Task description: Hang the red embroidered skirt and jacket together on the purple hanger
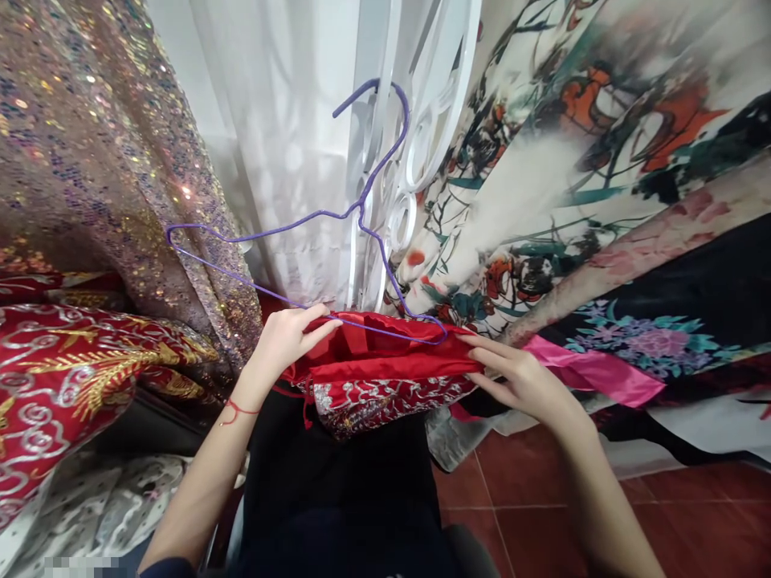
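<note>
A purple wire hanger (361, 209) hangs by its hook from a white metal grille (415, 160). One shoulder of the hanger is tucked into a red garment (385, 365) with silver embroidery, which I hold up at its top edge. My left hand (286, 337) pinches the garment's left side where the hanger's lower wire meets it. My right hand (518, 377) grips the right side of the red cloth, fingers closed along the edge. A red thread is tied round my left wrist.
A sequinned brown-gold fabric (108, 152) hangs at the left above a red and gold embroidered cloth (66, 377). White curtain (283, 136) behind. Floral printed fabrics (602, 144) and a pink satin strip (596, 373) lie at the right. Red floor tiles (542, 514) below.
</note>
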Tool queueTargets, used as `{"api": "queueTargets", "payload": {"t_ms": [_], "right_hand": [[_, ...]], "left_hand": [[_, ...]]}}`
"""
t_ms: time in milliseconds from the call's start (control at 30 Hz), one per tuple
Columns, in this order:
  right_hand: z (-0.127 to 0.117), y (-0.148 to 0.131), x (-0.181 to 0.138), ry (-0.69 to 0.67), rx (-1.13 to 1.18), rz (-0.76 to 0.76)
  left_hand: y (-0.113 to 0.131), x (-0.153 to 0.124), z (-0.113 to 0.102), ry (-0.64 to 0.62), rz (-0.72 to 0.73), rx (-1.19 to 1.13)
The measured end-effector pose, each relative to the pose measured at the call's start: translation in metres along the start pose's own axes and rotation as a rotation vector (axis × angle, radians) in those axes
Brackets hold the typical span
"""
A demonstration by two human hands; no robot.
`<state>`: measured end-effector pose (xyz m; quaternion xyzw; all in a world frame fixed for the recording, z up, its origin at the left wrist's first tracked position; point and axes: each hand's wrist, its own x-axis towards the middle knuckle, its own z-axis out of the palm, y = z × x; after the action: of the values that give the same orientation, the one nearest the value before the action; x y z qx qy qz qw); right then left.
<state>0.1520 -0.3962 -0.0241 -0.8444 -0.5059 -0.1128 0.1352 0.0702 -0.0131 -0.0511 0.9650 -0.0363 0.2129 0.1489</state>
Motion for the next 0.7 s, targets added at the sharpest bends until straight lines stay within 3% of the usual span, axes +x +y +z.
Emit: {"api": "queueTargets", "payload": {"t_ms": [267, 433, 600, 700], "right_hand": [[-0.002, 0.003, 0.030, 0.087, 0.083, -0.008], [0.010, -0.009, 0.059, 0.365, 0.198, -0.065], [0.031, -0.028, 0.086, 0.549, 0.360, -0.019], [0.035, -0.034, 0.094, 0.511, 0.460, 0.038]], "left_hand": [[0.022, -0.012, 0.010, 0.079, 0.010, -0.004], [0.035, -0.015, 0.020, 0.135, -0.004, 0.054], [0.031, -0.017, 0.019, 0.125, -0.046, 0.031], [0.021, -0.017, 0.013, 0.147, -0.056, -0.086]]}}
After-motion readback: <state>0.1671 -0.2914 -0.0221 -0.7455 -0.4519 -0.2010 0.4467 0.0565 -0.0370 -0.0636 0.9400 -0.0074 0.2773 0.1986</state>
